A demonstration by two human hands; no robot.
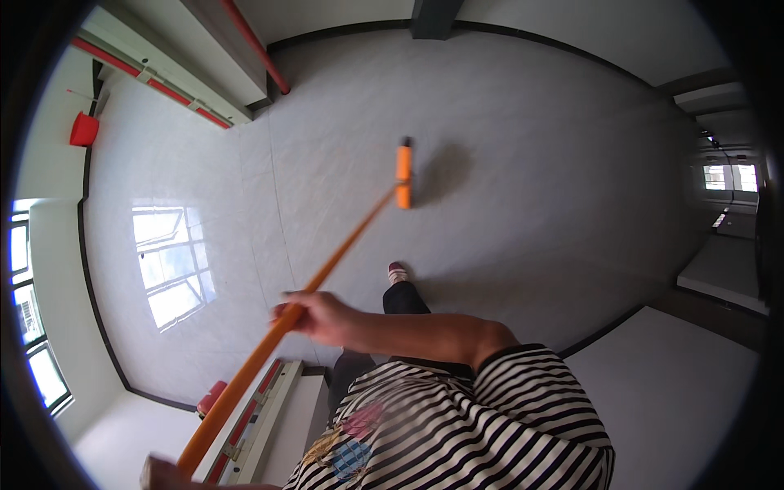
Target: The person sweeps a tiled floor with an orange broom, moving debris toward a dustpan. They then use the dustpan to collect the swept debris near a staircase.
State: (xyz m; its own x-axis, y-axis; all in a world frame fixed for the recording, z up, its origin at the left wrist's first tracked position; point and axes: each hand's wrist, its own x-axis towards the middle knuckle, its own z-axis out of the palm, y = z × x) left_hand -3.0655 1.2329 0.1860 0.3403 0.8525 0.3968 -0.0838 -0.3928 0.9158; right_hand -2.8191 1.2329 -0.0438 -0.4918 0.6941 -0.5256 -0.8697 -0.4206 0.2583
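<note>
Mop handle (327, 265) gripped mid-shaft by right hand (314, 317), fingers clenched round it; orange head (403, 173) far out on grey tile floor (531, 163). Left hand (167, 474) near bottom edge at handle end, mostly cut off, grip can't tell. Risk: shoe (397, 272) slipping if floor wet. Head underside hidden.

The right hand (314, 317) grips the orange mop handle (327, 265) midway, while the left hand (163, 474) holds its near end. The orange mop head (403, 173) rests on the glossy grey floor (531, 163), ahead of a shoe (397, 272).
</note>
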